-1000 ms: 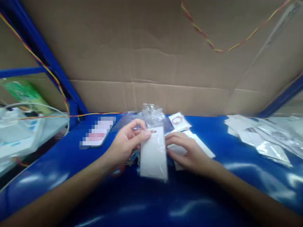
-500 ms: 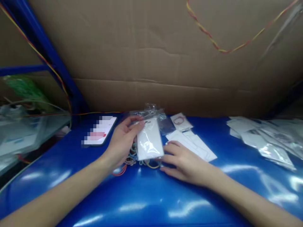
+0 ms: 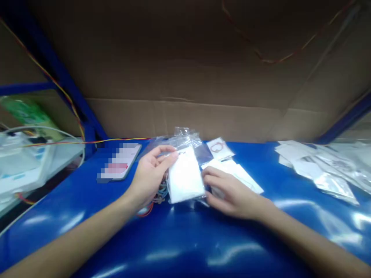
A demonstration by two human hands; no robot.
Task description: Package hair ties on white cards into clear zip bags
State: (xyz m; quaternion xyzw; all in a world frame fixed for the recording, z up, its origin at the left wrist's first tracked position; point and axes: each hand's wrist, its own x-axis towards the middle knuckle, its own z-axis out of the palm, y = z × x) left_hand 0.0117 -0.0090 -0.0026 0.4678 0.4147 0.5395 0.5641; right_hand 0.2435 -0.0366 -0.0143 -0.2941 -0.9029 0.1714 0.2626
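Observation:
My left hand (image 3: 150, 173) holds a small clear plastic bag with a white card (image 3: 184, 175) in it, thumb and fingers closed on its upper left edge. My right hand (image 3: 228, 191) rests on the blue table (image 3: 185, 239) at the bag's right edge, fingers curled against it. Under the bag lies a bunch of coloured rubber bands (image 3: 158, 197). Behind it sit more clear bags (image 3: 185, 137) and several white cards (image 3: 234, 172), one bearing a red loop (image 3: 218, 147).
A phone (image 3: 120, 164) lies at the left back of the table. A pile of clear bagged packets (image 3: 324, 166) sits at the right. A cardboard wall (image 3: 185, 85) closes the back; blue frame posts and wires stand at the left.
The bagged card hung upright in my left hand, then was lowered onto the rubber bands. My right hand moved back in to the bag's right edge.

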